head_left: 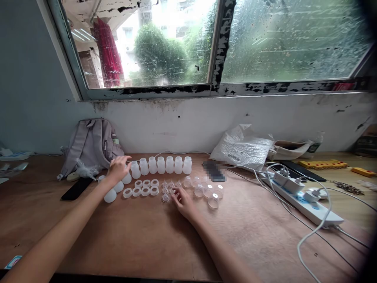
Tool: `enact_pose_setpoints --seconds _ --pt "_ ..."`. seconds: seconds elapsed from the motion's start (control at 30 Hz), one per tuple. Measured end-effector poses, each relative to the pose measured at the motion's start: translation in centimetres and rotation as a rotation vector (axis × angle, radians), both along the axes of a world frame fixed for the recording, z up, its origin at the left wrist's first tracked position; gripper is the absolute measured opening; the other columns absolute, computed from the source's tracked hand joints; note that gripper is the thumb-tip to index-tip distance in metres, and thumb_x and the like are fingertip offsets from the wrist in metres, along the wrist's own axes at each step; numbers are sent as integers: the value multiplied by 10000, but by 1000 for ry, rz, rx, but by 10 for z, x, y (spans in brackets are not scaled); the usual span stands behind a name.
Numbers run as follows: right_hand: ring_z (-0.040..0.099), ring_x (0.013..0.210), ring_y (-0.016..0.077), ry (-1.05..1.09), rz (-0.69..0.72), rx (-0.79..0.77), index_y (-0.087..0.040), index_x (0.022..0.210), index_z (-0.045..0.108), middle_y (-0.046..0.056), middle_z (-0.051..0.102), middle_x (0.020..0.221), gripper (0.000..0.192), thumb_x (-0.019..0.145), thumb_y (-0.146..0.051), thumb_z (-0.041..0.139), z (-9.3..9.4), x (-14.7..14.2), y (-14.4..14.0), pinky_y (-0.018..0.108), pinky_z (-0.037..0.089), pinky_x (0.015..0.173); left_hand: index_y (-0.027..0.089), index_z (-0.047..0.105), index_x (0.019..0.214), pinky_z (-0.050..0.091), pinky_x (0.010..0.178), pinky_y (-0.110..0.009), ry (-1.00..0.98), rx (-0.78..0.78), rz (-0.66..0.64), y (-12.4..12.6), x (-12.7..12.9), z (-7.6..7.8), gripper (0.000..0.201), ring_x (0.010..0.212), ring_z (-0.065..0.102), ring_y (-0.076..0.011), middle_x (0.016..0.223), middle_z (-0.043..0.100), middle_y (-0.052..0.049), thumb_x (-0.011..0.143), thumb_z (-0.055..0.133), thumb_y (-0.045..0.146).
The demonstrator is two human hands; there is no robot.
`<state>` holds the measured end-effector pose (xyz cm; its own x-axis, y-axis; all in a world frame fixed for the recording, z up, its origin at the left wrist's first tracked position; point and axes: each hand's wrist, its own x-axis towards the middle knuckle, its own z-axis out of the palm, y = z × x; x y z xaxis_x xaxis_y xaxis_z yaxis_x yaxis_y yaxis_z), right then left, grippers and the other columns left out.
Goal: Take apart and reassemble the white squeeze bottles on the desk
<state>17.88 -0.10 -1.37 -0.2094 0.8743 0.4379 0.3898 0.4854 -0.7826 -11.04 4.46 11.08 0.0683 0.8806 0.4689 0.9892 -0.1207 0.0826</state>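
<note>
Left hand [118, 168]: I see it curled over a white bottle [127, 177]. Right hand [183, 201]: open, fingertips at small nipples [167, 189]. Wooden desk [141, 236], under window [206, 43].

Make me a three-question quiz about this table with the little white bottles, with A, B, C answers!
1. Where is the grey backpack?
A. Left end of the bottle row, against the wall
B. On the power strip
C. Hanging from the window

2. What colour is the power strip?
A. Red
B. White
C. Black

3. What is the left hand doing?
A. Holding a phone
B. Lying flat, far from everything
C. Reaching to the white bottles

Answers:
1 A, it leans on the wall left of the bottles.
2 B, its body is white with plugs in it.
3 C, its fingers are at the left end of the row, while the right hand touches the small clear pieces.
</note>
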Motion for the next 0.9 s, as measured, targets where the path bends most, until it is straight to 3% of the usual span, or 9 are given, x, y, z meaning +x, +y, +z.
enact_pose_setpoints --seconds 0.1,0.17,0.3,0.4,0.5,0.73,0.9 --pt "535 785 187 -264 52 129 -226 1039 526 66 544 928 259 795 -301 485 -4 -6 -5 326 443 721 194 569 894 326 863 -338 33 -37 -272 -19 33 -27 243 972 491 -221 971 597 -76 806 390 334" --pt "519 860 211 -374 33 177 -221 1053 517 76 543 934 264 795 -267 486 -5 -10 -5 332 433 751 204 576 870 326 860 -352 43 -85 -354 -29 52 -51 215 967 488 -226 963 595 -72 788 437 345" --pt "518 855 213 -482 -9 187 -201 965 526 79 548 926 175 800 -229 474 -6 -15 -2 313 428 720 204 582 868 310 880 -401 -4 -81 -322 -37 75 -95 203 1030 456 -254 1052 562 -88 757 499 352" --pt "524 808 193 -469 -19 156 -202 906 509 64 549 910 116 798 -232 476 -4 -15 0 284 420 664 201 582 800 322 876 -419 -79 -44 -295 -32 82 -114 157 1029 460 -260 1037 568 -88 763 498 328" --pt "521 760 159 -388 7 117 -206 860 486 38 543 876 76 788 -231 484 0 -13 -2 255 407 643 196 561 765 358 862 -400 -186 30 -328 -25 88 -118 140 986 488 -236 1001 573 -73 785 473 303" --pt "476 718 153 -382 183 167 -197 793 485 22 517 788 118 700 -212 556 10 -11 -7 255 383 643 192 478 873 409 848 -344 -554 192 -470 -26 108 -110 90 998 501 -188 1020 532 -68 803 452 243" --pt "481 650 118 -135 162 -21 -195 877 513 14 532 790 113 769 -220 492 11 -7 -3 236 402 606 193 459 890 414 830 -359 -547 130 -679 -39 109 -108 120 956 508 -192 1001 519 -79 776 432 167"
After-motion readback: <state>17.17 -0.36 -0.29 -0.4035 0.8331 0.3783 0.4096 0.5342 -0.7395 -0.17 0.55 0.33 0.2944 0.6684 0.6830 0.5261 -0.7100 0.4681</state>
